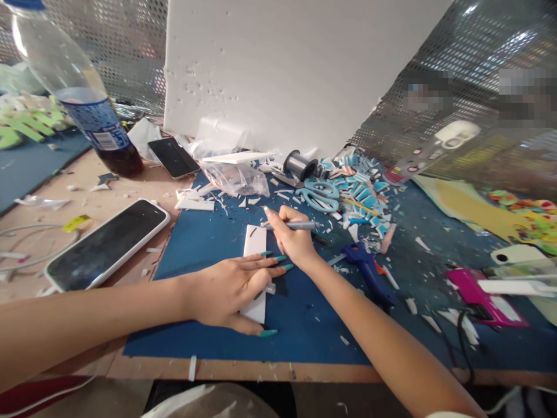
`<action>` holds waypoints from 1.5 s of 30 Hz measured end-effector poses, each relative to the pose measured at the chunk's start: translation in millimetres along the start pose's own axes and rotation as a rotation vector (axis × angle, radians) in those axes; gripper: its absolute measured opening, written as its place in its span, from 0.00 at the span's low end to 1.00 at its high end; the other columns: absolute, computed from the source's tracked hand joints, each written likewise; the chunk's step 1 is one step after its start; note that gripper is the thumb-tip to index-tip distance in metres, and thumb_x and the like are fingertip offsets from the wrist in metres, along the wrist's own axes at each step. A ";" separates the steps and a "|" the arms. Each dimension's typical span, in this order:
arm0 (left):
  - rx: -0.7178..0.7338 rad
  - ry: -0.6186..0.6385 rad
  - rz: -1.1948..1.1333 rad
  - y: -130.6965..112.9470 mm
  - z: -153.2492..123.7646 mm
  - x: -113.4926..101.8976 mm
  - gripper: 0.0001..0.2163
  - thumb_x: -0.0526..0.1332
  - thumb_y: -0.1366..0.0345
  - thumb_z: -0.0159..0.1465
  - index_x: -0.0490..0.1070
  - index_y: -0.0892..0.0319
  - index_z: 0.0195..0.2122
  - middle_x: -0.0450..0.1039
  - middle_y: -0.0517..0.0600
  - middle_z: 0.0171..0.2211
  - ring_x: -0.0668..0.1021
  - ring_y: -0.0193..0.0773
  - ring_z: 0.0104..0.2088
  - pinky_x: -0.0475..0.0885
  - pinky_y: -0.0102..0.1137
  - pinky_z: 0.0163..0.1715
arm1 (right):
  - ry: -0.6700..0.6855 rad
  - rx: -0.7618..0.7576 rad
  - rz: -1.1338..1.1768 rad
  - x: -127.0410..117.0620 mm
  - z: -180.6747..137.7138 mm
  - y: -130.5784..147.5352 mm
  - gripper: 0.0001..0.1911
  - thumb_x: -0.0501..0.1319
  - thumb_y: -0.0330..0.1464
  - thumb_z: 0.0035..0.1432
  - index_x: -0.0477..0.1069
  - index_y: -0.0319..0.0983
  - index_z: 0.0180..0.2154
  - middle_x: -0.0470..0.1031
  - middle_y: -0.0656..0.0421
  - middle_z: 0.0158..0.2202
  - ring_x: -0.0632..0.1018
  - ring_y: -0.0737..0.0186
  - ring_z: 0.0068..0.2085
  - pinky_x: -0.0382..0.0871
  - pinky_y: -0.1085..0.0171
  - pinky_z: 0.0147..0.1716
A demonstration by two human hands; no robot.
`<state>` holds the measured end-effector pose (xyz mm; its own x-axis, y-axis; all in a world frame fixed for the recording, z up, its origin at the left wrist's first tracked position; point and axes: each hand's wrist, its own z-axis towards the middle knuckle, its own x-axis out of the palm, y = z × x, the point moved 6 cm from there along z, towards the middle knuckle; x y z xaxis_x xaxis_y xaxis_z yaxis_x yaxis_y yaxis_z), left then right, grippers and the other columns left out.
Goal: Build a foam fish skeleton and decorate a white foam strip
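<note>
A narrow white foam strip (256,239) lies upright in view on the blue cutting mat (200,342), with a short dark mark near its far end. Across the strip's middle my left hand (237,287) lies spread, its long green nails pointing right and its thumb apart. A small pale cap (270,288) shows by its bent finger; whether that finger grips it I cannot tell. My right hand (293,235) is closed round a grey marker pen (300,225), whose tip is at the strip's right edge near the mark.
Light blue scissors (319,196), a wire spool (299,165) and blue-white scraps (359,188) lie beyond. A blue glue gun (369,273) and a magenta tool (487,299) lie right. On the left are phones (108,247) and a bottle (93,110). A white board (278,69) stands behind.
</note>
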<state>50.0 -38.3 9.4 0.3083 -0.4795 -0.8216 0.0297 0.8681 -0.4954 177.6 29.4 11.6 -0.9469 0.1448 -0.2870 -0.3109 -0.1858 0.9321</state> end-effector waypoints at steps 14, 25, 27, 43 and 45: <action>-0.009 0.000 0.004 -0.5 0.5 -0.6 0.26 0.57 0.48 0.62 0.55 0.66 0.51 0.60 0.69 0.59 0.60 0.58 0.63 0.61 0.48 0.60 | 0.022 -0.076 -0.087 2.9 2.3 4.2 0.26 0.59 0.43 0.58 0.49 0.41 0.17 0.53 0.67 0.14 0.56 0.70 0.19 0.53 0.66 0.21; -0.006 -0.015 0.007 -1.0 0.6 -0.9 0.27 0.57 0.48 0.62 0.57 0.66 0.51 0.61 0.69 0.59 0.61 0.57 0.62 0.61 0.48 0.60 | 0.034 -0.115 -0.129 2.4 3.4 4.8 0.25 0.57 0.41 0.58 0.47 0.41 0.17 0.50 0.66 0.15 0.55 0.70 0.20 0.50 0.66 0.21; -0.004 -0.007 0.018 -1.1 0.8 -0.6 0.27 0.57 0.48 0.62 0.56 0.67 0.51 0.61 0.69 0.59 0.61 0.58 0.62 0.61 0.48 0.60 | 0.033 -0.114 -0.128 1.9 3.1 4.8 0.25 0.57 0.39 0.59 0.47 0.41 0.17 0.50 0.67 0.14 0.55 0.70 0.19 0.50 0.66 0.21; -0.003 0.010 0.046 -1.7 1.0 -1.4 0.28 0.55 0.47 0.63 0.57 0.68 0.51 0.61 0.68 0.59 0.62 0.57 0.62 0.62 0.47 0.60 | 0.023 -0.139 -0.171 -0.8 2.0 7.9 0.22 0.55 0.33 0.57 0.46 0.41 0.16 0.48 0.67 0.15 0.54 0.70 0.19 0.48 0.66 0.21; -0.006 0.004 0.044 -1.5 0.7 -1.4 0.28 0.56 0.47 0.63 0.57 0.67 0.51 0.61 0.68 0.59 0.61 0.57 0.62 0.62 0.47 0.60 | 0.023 -0.148 -0.175 -0.9 2.1 9.1 0.22 0.55 0.32 0.56 0.46 0.41 0.16 0.48 0.67 0.15 0.54 0.71 0.19 0.48 0.66 0.21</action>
<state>50.2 -38.8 11.5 0.3052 -0.4410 -0.8440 0.0108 0.8878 -0.4600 175.8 29.6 20.8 -0.8788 0.1654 -0.4476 -0.4772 -0.3011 0.8256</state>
